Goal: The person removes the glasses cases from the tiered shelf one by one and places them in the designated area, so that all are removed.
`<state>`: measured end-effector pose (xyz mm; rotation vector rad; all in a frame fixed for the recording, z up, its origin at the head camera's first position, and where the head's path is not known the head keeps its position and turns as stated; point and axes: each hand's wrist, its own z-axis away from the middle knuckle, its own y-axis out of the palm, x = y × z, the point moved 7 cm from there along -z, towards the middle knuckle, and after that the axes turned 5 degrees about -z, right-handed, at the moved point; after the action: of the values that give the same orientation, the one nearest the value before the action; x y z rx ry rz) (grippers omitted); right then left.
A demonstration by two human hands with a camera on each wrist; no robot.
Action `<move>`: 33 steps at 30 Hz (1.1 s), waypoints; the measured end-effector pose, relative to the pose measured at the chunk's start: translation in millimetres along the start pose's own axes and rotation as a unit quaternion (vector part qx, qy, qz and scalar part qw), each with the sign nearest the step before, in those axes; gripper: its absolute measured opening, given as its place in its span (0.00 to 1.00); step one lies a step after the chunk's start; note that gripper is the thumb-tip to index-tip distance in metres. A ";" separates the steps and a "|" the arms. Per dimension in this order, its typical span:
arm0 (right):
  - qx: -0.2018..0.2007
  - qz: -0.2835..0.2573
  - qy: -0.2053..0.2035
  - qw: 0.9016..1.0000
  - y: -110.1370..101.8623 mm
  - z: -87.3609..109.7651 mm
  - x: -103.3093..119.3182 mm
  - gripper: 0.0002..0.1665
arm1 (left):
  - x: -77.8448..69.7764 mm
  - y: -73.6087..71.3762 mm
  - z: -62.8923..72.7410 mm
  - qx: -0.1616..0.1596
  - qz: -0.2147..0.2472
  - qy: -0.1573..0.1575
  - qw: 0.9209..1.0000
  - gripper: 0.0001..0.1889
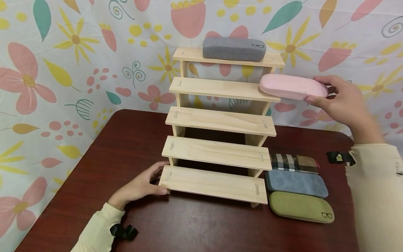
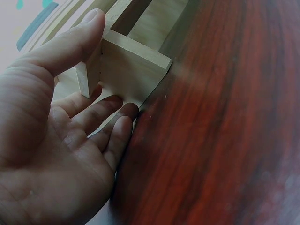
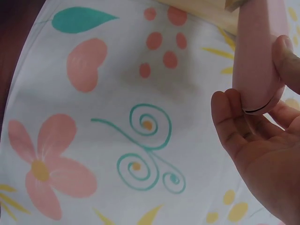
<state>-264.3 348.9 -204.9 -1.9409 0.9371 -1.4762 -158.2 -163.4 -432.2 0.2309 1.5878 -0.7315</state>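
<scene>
My right hand (image 1: 346,98) pinches one end of a pink glasses case (image 1: 289,85), thumb on the near side and fingers around the far side. The case's other end lies over the right end of the second-highest step of a pale wooden stepped rack (image 1: 217,120). In the right wrist view the pink case (image 3: 258,56) shows a dark seam at its rounded end. Down at the rack's bottom left corner, my left hand (image 1: 141,183) holds the end of the lowest step, thumb in front, fingers behind. A grey glasses case (image 1: 234,49) sits on the top step.
Right of the rack, a plaid case (image 1: 294,163), a blue case (image 1: 297,183) and an olive green case (image 1: 300,207) lie in a row on the dark red wooden table (image 1: 195,229). A flower-printed cloth (image 1: 126,45) hangs behind the table.
</scene>
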 end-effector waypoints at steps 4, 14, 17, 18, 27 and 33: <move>-0.013 -0.005 0.006 1.000 -6.3 5.6 -10.0 0.41 | 0.7 -0.3 -0.4 -0.001 -0.004 0.001 1.000 0.44; -0.025 -0.034 0.009 0.999 -9.0 25.7 -37.6 0.39 | 1.4 -1.3 -0.6 -0.003 -0.012 0.001 1.000 0.44; -0.020 -0.077 0.012 0.997 -6.6 33.4 -52.1 0.37 | 0.5 -0.8 -0.6 -0.004 -0.011 -0.002 1.000 0.45; -0.018 -0.082 0.016 0.996 -5.2 35.7 -57.5 0.37 | 0.1 -0.6 -0.6 -0.003 -0.010 -0.003 1.000 0.45; 0.031 -0.011 0.017 0.999 23.8 51.1 -99.8 0.35 | 0.0 -0.2 -0.2 -0.003 -0.009 -0.001 1.000 0.44; 0.088 0.023 0.002 0.996 48.7 55.4 -118.5 0.38 | 0.3 -0.2 -0.6 -0.002 -0.007 0.004 1.000 0.44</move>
<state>-240.8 411.1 -327.7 -1.7801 0.8175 -1.4841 -158.9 -163.2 -432.4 0.2199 1.5988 -0.7394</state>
